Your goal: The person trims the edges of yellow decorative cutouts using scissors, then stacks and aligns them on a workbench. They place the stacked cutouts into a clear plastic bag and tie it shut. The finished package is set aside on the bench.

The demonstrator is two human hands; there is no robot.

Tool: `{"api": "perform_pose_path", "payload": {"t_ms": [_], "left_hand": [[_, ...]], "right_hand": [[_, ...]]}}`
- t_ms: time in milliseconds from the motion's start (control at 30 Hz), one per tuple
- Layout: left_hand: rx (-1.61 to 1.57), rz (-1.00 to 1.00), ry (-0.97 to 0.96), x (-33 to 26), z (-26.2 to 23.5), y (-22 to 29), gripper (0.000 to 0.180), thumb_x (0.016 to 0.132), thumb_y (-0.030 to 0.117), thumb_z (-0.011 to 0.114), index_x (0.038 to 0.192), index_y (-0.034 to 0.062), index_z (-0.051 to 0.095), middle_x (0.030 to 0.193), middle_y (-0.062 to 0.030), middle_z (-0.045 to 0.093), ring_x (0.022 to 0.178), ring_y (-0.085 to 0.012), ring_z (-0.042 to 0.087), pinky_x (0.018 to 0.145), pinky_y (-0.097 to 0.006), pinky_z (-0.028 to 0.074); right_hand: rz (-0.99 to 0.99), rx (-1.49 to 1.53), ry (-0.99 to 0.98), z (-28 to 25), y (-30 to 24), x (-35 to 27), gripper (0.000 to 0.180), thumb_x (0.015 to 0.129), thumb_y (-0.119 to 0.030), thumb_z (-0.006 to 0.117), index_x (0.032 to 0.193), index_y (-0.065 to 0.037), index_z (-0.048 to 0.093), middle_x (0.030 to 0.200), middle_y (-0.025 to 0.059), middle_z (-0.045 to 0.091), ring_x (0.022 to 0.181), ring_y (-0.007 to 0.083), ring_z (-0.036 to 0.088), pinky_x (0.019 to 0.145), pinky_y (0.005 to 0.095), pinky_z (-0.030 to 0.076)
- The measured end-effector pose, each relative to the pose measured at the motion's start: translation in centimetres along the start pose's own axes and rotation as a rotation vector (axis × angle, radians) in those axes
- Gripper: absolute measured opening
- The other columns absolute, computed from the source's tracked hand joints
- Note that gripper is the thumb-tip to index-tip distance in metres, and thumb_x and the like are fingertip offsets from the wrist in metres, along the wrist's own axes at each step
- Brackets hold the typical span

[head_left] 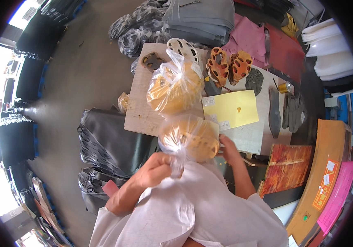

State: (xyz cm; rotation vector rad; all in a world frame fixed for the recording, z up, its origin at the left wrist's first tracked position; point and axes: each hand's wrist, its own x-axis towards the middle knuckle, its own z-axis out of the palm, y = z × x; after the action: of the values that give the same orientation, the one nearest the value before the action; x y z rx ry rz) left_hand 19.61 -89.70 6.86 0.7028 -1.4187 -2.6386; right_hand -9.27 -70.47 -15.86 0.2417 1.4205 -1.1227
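My left hand is closed around the gathered neck of a clear plastic bag filled with yellow-orange pieces. That bag is at the near edge of the table, against my body. At its right side is my right hand, fingers apart near the bag's lower right; whether they touch it is hard to tell. Just beyond stands a second bag of yellow pieces, its plastic bunched at the top. A yellow sheet with small labels and one small piece lies to the right.
Orange perforated clog shoes, a white one and a dark sole lie on the wooden table. Dark gloves and a small tin are at its right. Black sheet material is stacked at left.
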Motion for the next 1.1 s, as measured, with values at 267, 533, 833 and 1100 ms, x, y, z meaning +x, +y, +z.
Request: {"api": "perform_pose_path", "payload": {"t_ms": [267, 533, 833, 1100], "left_hand": [[0.114, 0.289, 0.051, -6.4, 4.1, 5.2, 0.018, 0.081, 0.014, 0.055, 0.078, 0.0001, 0.066, 0.081, -0.0121, 0.07, 0.073, -0.0313, 0.065, 0.07, -0.041, 0.051], [0.033, 0.365, 0.455, -9.9, 6.8, 2.2, 0.016, 0.074, 0.013, 0.057, 0.071, -0.0019, 0.062, 0.07, -0.0103, 0.064, 0.065, -0.0202, 0.059, 0.059, -0.034, 0.045], [-0.179, 0.65, 0.613, -10.4, 1.8, -0.5, 0.023, 0.087, 0.011, 0.047, 0.071, -0.0025, 0.053, 0.069, -0.009, 0.049, 0.064, -0.0219, 0.045, 0.057, -0.038, 0.046], [-0.22, 0.832, 0.579, -6.1, -2.0, 2.1, 0.023, 0.1, 0.018, 0.046, 0.085, 0.0015, 0.054, 0.077, -0.0035, 0.046, 0.088, -0.0221, 0.048, 0.087, -0.043, 0.046]], "right_hand": [[-0.943, -0.921, -0.025, 8.6, -11.7, 3.4, 0.065, 0.092, -0.033, 0.078, 0.144, 0.001, 0.061, 0.131, 0.0239, 0.07, 0.123, 0.0357, 0.068, 0.105, 0.0428, 0.053], [-1.1, -2.05, -0.366, 24.5, -25.4, 7.2, 0.047, 0.083, -0.023, 0.079, 0.123, 0.001, 0.07, 0.114, 0.0272, 0.073, 0.107, 0.04, 0.073, 0.097, 0.0471, 0.056], [-0.951, -1.49, -0.304, 24.1, -23.8, 2.4, 0.043, 0.087, -0.034, 0.076, 0.099, 0.006, 0.07, 0.092, 0.0276, 0.073, 0.085, 0.039, 0.073, 0.081, 0.0464, 0.055], [-0.91, -1.08, -0.082, 20.2, -21.6, -5.9, 0.034, 0.09, -0.027, 0.079, 0.09, 0.006, 0.072, 0.072, 0.009, 0.066, 0.067, 0.0152, 0.059, 0.065, 0.0363, 0.048]]}}
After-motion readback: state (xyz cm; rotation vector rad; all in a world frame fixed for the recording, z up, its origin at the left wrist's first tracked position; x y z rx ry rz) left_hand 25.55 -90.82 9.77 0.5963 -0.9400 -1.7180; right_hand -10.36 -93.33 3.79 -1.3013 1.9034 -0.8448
